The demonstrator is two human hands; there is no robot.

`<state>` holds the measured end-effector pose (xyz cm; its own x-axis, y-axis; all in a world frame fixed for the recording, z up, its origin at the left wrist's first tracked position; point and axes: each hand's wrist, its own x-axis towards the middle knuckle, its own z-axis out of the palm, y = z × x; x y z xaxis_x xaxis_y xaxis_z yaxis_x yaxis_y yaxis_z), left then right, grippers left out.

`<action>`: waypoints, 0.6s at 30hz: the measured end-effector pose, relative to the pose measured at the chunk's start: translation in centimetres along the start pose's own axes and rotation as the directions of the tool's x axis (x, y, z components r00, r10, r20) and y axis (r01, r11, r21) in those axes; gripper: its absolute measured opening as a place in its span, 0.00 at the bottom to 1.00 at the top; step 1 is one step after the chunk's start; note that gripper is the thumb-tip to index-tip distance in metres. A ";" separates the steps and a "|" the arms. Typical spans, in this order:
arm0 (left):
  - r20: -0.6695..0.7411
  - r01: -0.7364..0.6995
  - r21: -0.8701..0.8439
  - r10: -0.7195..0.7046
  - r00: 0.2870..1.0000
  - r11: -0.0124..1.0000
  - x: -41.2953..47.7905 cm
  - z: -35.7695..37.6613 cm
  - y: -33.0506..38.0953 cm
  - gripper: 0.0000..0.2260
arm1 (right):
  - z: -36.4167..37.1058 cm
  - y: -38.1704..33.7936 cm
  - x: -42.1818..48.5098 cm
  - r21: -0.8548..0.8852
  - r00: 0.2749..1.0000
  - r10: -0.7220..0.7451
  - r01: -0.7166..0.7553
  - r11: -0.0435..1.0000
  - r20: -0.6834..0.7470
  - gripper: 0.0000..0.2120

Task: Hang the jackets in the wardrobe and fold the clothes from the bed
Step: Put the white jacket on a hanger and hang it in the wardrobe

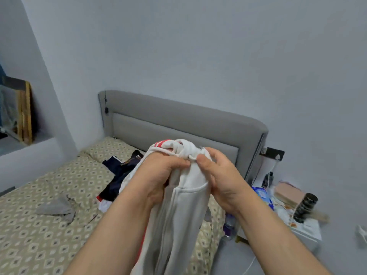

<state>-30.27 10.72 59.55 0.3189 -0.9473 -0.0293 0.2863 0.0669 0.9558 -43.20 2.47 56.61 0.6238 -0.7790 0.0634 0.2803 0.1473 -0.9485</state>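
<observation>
Both hands hold up a white jacket (178, 211) with red stripes near its top, hanging down over the bed (39, 235). My left hand (158, 175) grips the bunched fabric on the left. My right hand (218, 175) pinches the fabric near the collar on the right, thumb against the cloth. On the patterned bedsheet behind lie a dark navy garment (117, 173), a small red and white piece (103, 203) and a grey cloth (57, 209). No wardrobe or hanger is plainly visible.
A grey padded headboard (178, 124) stands against the wall. A cluttered white bedside table (303, 229) at the right bears a dark cylinder (305, 207), a blue packet (262, 195) and a box. A framed picture (17, 110) leans in a niche at the left.
</observation>
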 end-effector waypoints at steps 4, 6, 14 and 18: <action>0.034 -0.119 0.239 0.114 0.993 0.964 -0.7 4.5 0.7 0.10 | -3.5 -2.2 -2.7 0.056 0.995 -0.050 0.055 0.997 -0.084 0.17; 0.100 -0.137 0.179 0.120 0.988 0.974 -0.9 6.9 0.2 0.08 | -5.6 -3.6 -4.1 0.108 0.990 -0.104 0.114 0.988 -0.092 0.15; 0.275 0.014 0.119 -0.047 0.960 0.993 -0.4 16.7 -6.3 0.22 | -14.5 -10.6 -9.4 0.364 0.964 -0.203 0.253 0.896 -0.170 0.24; 0.353 0.184 0.044 -0.187 0.917 0.982 -1.2 21.9 -9.3 0.33 | -18.9 -12.1 -12.1 0.353 0.938 -0.195 0.292 0.889 -0.286 0.17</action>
<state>-53.07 4.37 57.06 -0.0803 -0.9915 -0.1027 0.3002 -0.1223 0.9460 -67.96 -1.39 61.45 0.3222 -0.9337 0.1560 0.6889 0.1183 -0.7151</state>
